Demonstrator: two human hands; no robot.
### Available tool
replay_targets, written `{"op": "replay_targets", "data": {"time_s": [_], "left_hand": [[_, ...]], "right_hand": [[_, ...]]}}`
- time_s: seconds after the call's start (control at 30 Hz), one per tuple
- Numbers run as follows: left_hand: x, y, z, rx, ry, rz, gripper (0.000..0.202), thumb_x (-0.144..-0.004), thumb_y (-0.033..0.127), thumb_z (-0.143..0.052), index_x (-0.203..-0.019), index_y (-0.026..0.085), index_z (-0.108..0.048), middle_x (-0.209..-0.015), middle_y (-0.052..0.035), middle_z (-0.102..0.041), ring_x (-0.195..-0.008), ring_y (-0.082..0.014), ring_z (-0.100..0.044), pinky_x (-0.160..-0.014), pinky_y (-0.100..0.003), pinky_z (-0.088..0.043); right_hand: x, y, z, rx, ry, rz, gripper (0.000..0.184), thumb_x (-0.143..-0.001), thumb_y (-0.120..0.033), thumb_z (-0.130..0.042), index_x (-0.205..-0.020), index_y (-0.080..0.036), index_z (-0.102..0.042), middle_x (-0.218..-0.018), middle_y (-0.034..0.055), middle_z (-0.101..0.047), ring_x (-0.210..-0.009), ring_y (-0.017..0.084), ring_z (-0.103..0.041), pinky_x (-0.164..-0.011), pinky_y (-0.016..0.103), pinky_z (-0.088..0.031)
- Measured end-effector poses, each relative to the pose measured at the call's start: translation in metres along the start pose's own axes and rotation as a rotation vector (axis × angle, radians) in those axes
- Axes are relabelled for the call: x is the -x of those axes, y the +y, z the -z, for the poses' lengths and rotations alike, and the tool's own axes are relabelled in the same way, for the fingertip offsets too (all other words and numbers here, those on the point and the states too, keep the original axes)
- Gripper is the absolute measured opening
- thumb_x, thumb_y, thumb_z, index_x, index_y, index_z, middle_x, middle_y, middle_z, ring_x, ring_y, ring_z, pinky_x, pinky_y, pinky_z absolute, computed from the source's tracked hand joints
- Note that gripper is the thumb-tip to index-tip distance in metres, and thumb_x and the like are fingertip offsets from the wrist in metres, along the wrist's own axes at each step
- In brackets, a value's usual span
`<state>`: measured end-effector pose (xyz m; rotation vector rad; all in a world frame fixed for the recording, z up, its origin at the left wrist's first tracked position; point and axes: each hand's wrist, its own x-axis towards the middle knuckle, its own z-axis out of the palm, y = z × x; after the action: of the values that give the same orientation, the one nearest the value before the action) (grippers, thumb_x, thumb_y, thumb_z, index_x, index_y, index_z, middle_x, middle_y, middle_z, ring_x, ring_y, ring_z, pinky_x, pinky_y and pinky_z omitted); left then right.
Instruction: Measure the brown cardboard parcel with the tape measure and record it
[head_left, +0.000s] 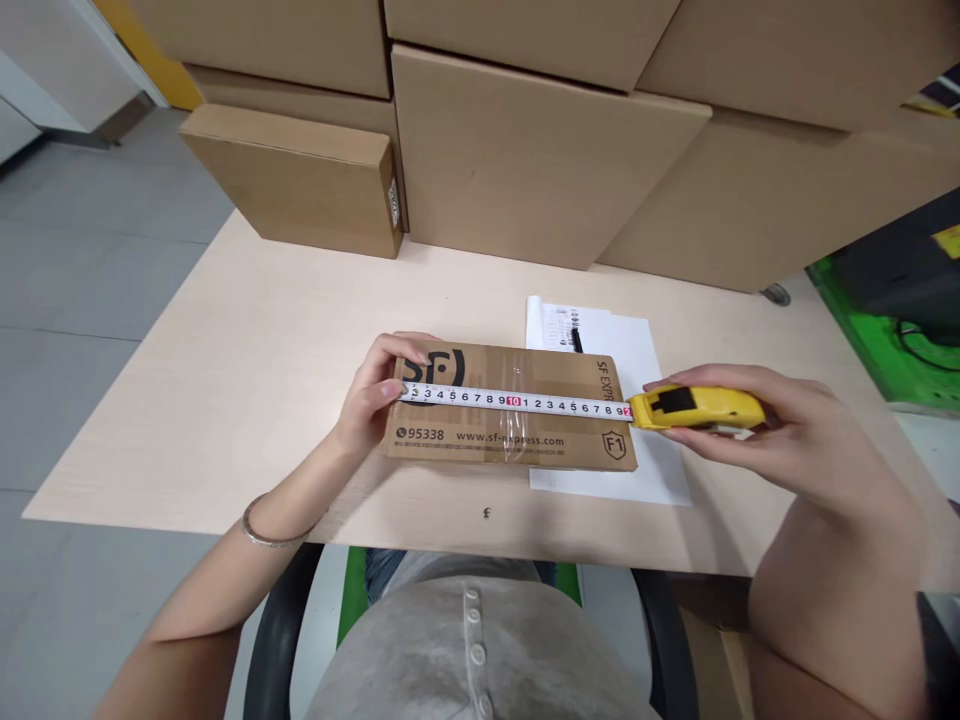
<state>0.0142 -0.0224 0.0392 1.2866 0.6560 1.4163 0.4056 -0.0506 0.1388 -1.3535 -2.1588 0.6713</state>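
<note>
A small cardboard box [480, 435] printed with black lettering lies on the table in front of me, clear tape across its middle. The white blade of a tape measure [555, 404] stretches lengthwise over its top. My left hand [375, 390] grips the box's left end, its thumb pressing the blade's end there. At the box's right end, my right hand [772, 425] is closed around the yellow tape measure case [701, 407]. White paper sheets [652, 350] lie partly under the box, with a black pen [576, 340] on them.
Large cardboard boxes [532, 160] stand stacked along the table's back edge, with a flatter box [300, 185] in front at the left. The pale wooden table [187, 400] ends near my body. A chair armrest [281, 640] shows below, and a green surface [855, 345] lies at the right.
</note>
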Motion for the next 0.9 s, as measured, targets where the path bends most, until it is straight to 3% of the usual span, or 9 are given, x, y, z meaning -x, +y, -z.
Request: {"op": "replay_targets", "data": {"time_s": [0.13, 0.33, 0.63, 0.77, 0.9], "left_hand": [[0.0, 0.0, 0.001, 0.003, -0.015, 0.002, 0.02, -0.082, 0.042, -0.07, -0.097, 0.03, -0.071, -0.111, -0.0038, -0.075, -0.098, -0.0267, -0.068, -0.084, -0.045, -0.055], [-0.001, -0.002, 0.002, -0.02, -0.023, -0.007, 0.02, -0.082, 0.044, -0.069, -0.096, 0.03, -0.069, -0.112, -0.0046, -0.074, -0.101, -0.0287, -0.067, -0.086, -0.047, -0.056], [-0.001, -0.003, 0.003, 0.055, -0.052, -0.002, 0.019, -0.082, 0.039, -0.071, -0.099, 0.029, -0.071, -0.113, -0.0026, -0.073, -0.104, -0.024, -0.068, -0.087, -0.039, -0.056], [0.0, -0.004, 0.004, 0.046, -0.031, 0.005, 0.021, -0.081, 0.04, -0.072, -0.098, 0.028, -0.071, -0.112, -0.0033, -0.073, -0.102, -0.0248, -0.067, -0.086, -0.04, -0.055], [0.001, -0.005, 0.004, 0.054, -0.011, 0.017, 0.021, -0.08, 0.04, -0.071, -0.097, 0.028, -0.071, -0.113, -0.0036, -0.074, -0.102, -0.0253, -0.067, -0.087, -0.041, -0.054]], "right_hand": [[-0.004, 0.003, -0.001, -0.013, -0.004, 0.009, 0.035, -0.089, -0.034, -0.081, -0.122, -0.04, -0.071, -0.12, 0.0002, -0.08, -0.091, 0.027, -0.077, -0.069, 0.041, -0.06], [-0.007, 0.005, 0.003, 0.013, -0.012, 0.034, 0.038, -0.09, -0.032, -0.08, -0.126, -0.039, -0.068, -0.122, 0.0019, -0.079, -0.096, 0.028, -0.077, -0.08, 0.044, -0.06], [-0.007, 0.014, 0.001, 0.043, -0.008, 0.032, 0.038, -0.091, -0.035, -0.08, -0.126, -0.042, -0.069, -0.124, 0.001, -0.077, -0.104, 0.029, -0.076, -0.084, 0.045, -0.061], [-0.003, 0.003, 0.01, 0.093, 0.02, 0.044, 0.04, -0.089, -0.038, -0.08, -0.127, -0.042, -0.069, -0.122, 0.003, -0.078, -0.097, 0.03, -0.077, -0.078, 0.043, -0.062], [-0.014, -0.025, 0.013, 0.185, 0.037, 0.089, 0.046, -0.088, -0.047, -0.08, -0.131, -0.037, -0.067, -0.125, 0.0068, -0.077, -0.086, 0.028, -0.077, -0.068, 0.039, -0.06]]}}
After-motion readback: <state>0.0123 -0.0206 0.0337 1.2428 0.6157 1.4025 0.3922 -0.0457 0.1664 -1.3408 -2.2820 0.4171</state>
